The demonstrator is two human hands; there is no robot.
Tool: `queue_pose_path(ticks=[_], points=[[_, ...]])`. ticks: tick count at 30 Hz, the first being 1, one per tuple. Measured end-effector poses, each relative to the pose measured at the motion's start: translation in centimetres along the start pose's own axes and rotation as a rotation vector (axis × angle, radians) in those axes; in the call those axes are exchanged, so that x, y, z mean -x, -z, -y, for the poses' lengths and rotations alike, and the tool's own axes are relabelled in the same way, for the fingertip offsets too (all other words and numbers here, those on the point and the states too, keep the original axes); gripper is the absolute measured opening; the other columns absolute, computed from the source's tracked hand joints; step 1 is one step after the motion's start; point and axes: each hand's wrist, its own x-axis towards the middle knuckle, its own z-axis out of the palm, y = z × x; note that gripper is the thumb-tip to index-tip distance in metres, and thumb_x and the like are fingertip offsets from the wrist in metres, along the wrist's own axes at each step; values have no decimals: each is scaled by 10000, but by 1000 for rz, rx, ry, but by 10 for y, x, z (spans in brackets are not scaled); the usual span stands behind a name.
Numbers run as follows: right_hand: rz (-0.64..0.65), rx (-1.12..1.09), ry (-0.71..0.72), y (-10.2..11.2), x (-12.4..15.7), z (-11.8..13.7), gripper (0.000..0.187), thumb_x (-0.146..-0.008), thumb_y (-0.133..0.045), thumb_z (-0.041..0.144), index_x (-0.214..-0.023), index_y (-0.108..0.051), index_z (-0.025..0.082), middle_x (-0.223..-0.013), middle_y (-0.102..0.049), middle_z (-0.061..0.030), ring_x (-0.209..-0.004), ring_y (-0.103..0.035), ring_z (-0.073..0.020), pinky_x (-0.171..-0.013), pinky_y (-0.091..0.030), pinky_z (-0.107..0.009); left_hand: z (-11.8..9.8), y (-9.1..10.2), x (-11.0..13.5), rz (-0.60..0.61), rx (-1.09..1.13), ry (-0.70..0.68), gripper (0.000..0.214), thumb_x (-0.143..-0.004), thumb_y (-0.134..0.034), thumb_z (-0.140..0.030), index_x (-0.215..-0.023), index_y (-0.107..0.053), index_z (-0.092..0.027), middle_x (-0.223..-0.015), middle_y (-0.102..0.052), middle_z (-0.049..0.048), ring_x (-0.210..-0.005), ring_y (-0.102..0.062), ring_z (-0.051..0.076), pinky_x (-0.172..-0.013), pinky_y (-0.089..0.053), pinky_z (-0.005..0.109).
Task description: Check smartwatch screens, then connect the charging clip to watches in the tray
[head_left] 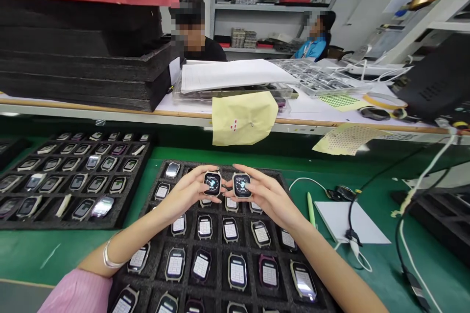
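The left hand [185, 193] and right hand [270, 194] are hiding several compartments of the black foam tray [219, 270] beneath their fingers, and the view's lower edge is cutting off the tray's nearest row. Fine lettering on the screens is staying too small to read. The left thumb and fingers are gripping the left smartwatch [214, 180] by its case; the right ones are pinching the right smartwatch [240, 181], just beside it. Below the fingers, other smartwatches [230, 230] are lying in the tray.
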Motion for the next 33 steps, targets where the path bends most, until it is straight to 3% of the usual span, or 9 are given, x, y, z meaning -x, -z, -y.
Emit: queue_pose_path(ticks=[13,19,23,26,30,33], points=[[-9,173,44,-3,0,-6,482,-848,-679,313,-1287,-521,191,-1052,-689,-103,-858,-699,-258,-790,-575,-418,7,4,2,107,-142,-88,394,-802,-536,-133,-1190,-488,-184,-1094,-625,93,-1019,-596,229,-788,-544,340],[72,256,83,-3,4,-4,588,-908,-611,353,-1418,-344,238,-1187,-629,-107,-1039,-637,-254,-933,-500,-435,5,3,2,106,-194,-120,396,-819,-522,-122,-1204,-450,-181,-1116,-618,98,-1008,-609,213,-805,-548,337],[187,279,62,-1,6,0,713,-820,-717,239,-1415,-324,228,-1255,-577,-104,-1099,-603,-240,-989,-462,-409,6,3,2,111,-188,-126,384,-836,-529,-137,-1208,-440,-171,-1126,-619,112,-1045,-603,230,-805,-555,340],[215,314,20,7,3,-2,719,-816,-707,235,-1415,-309,208,-1232,-584,-112,-1084,-611,-246,-981,-468,-427,5,1,3,116,-175,-116,350,-850,-550,-172,-1187,-456,-156,-1110,-627,123,-1026,-617,235,-785,-566,341],[79,521,24,29,-2,-11,675,-809,-686,283,-1388,-349,199,-1202,-596,-113,-1046,-628,-263,-958,-484,-455,3,-1,5,85,-173,-111,326,-855,-592,-220,-1157,-490,-150,-1063,-640,121,-984,-633,235,-752,-577,340],[31,718,88,51,-8,-21,598,-797,-655,288,-1327,-396,186,-1159,-614,-106,-980,-653,-248,-896,-523,-414,2,-1,6,69,-169,-106,328,-850,-615,-254,-1141,-507,-148,-1019,-653,118,-923,-650,228,-716,-581,339]])
